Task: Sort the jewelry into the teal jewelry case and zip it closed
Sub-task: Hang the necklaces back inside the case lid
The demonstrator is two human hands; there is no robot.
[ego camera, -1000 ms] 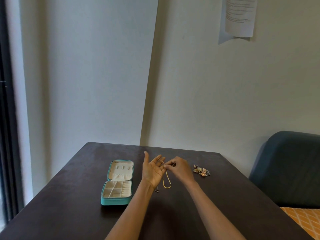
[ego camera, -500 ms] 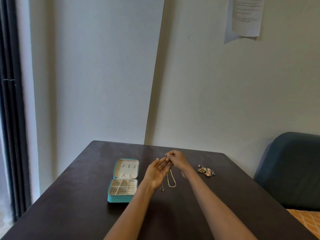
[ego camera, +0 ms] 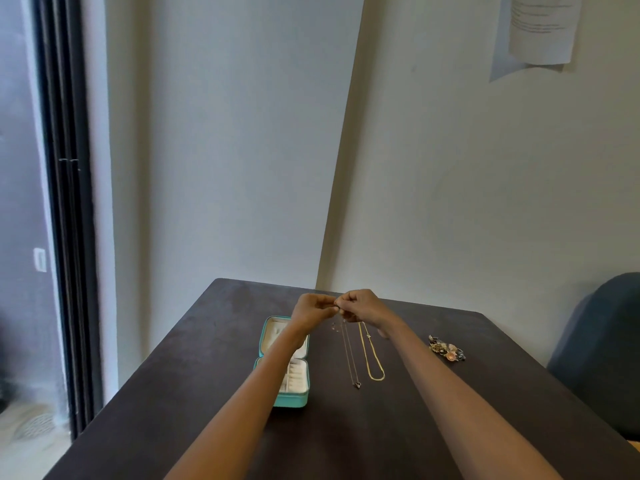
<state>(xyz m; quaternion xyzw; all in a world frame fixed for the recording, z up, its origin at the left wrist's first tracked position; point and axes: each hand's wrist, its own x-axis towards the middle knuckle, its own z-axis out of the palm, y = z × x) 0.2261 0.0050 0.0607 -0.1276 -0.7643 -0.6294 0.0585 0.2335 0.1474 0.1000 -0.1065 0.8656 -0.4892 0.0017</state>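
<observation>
Head view, centre of frame: left hand (ego camera: 311, 311) and right hand (ego camera: 360, 306) raised together above dark surface (ego camera: 207, 375), fingers (ego camera: 341, 301) of both curled, pinching the top of a thin silver chain (ego camera: 349, 355) w/ small pendant hanging at its lower end. Gold chain (ego camera: 372, 358) just right of it; whether held or lying on surface cannot be told. Teal jewelry case (ego camera: 292, 398) open, left of centre, partly behind left forearm, cream compartments visible. Cluster of small jewelry pieces (ego camera: 446, 351) at right, well apart from hands. Paper sheet (ego camera: 540, 29) on wall, upper right.
</observation>
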